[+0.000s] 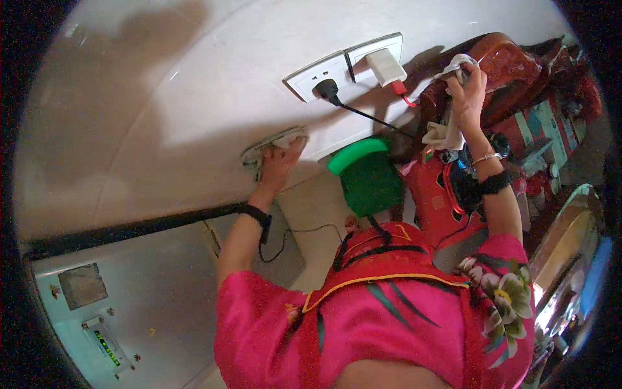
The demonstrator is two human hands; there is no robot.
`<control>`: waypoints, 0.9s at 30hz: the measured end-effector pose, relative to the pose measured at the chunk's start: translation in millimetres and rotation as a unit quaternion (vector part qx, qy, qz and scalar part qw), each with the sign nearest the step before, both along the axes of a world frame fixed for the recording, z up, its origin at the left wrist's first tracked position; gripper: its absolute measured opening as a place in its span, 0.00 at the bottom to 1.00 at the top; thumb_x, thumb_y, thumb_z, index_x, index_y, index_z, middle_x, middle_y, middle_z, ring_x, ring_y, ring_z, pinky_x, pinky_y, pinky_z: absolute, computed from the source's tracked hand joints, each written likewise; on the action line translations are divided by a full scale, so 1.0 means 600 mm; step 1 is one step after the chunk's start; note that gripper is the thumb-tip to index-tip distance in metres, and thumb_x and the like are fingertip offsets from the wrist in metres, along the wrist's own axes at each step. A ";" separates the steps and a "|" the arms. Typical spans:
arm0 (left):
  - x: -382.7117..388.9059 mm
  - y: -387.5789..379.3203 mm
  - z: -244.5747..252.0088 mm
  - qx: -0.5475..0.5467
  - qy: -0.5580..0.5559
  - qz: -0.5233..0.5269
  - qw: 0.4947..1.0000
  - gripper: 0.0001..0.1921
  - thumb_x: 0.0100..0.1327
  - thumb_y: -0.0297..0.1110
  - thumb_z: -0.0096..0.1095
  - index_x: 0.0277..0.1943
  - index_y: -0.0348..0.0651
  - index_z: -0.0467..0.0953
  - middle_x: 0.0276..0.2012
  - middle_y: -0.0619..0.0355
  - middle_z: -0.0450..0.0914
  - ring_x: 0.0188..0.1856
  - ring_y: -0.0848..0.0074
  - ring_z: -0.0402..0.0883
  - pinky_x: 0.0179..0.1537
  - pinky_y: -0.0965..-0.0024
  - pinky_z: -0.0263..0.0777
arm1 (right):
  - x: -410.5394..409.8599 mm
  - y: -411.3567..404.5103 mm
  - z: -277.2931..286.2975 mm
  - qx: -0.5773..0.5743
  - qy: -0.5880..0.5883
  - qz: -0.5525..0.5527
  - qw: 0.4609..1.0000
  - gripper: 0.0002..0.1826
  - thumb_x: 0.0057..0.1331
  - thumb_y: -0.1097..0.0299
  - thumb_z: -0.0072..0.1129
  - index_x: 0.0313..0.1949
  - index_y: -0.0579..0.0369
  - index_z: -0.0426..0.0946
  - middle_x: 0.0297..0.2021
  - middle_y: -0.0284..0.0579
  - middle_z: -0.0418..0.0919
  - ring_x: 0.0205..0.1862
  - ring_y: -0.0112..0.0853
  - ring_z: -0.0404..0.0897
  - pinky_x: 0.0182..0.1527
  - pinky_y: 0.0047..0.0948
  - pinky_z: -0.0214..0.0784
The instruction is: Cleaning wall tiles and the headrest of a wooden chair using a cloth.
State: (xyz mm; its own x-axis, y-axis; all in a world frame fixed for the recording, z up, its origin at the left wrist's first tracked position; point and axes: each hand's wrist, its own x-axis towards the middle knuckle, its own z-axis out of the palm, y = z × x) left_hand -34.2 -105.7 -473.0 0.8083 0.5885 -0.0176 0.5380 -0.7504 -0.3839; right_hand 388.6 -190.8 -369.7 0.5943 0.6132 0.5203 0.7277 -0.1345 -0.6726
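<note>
My left hand [281, 165] presses a folded, light greyish cloth [262, 148] flat against the glossy white wall [204, 107], below and left of the sockets. At the right, my right hand [469, 95] is raised with a crumpled white cloth [459, 65] in its fingers. It is beside a carved reddish-brown wooden piece [505, 61]. More white cloth [444, 136] hangs below that hand; whether it is the same piece I cannot tell. A wristband is on my left wrist, a bracelet and a black band on my right arm.
A black plug [328, 90] and a white adapter [387, 67] with a red cable sit in wall sockets [316, 75]. Below them is a green dustpan-like object [371, 180]. At lower left stands a white appliance [160, 296] with a green display. A round mirror-like panel [563, 243] leans at right.
</note>
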 end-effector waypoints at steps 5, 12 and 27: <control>0.114 0.020 -0.095 -0.093 -0.066 0.001 0.993 0.25 0.53 0.31 0.46 0.57 0.48 0.61 0.47 0.59 0.69 0.44 0.66 0.68 0.51 0.57 0.58 | -0.012 0.009 0.001 -0.021 0.005 -0.024 0.999 0.22 0.49 0.67 0.57 0.45 0.55 0.65 0.43 0.51 0.63 0.46 0.45 0.67 0.50 0.37 0.60; 0.222 0.000 -0.117 0.031 -0.021 -0.144 0.989 0.22 0.53 0.29 0.45 0.54 0.44 0.65 0.62 0.63 0.53 0.52 0.65 0.63 0.53 0.60 0.59 | -0.010 0.005 -0.003 -0.007 -0.003 -0.008 1.000 0.22 0.49 0.67 0.55 0.45 0.55 0.65 0.42 0.52 0.62 0.44 0.45 0.67 0.49 0.38 0.59; -0.061 0.012 0.263 0.277 -0.123 -0.029 0.953 0.26 0.51 0.28 0.53 0.55 0.61 0.65 0.54 0.51 0.63 0.45 0.63 0.68 0.47 0.54 0.63 | -0.003 -0.004 0.013 0.009 0.002 -0.011 1.000 0.23 0.49 0.68 0.57 0.46 0.54 0.65 0.42 0.52 0.63 0.44 0.46 0.67 0.49 0.38 0.60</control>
State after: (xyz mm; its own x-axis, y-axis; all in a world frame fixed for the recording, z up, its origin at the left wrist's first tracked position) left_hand -71.0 -98.4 -315.0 0.7796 0.4067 0.4763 0.6263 -0.5007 -0.5976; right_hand 387.0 -193.5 -361.7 0.6103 0.5897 0.5289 0.7216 -0.1383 -0.6784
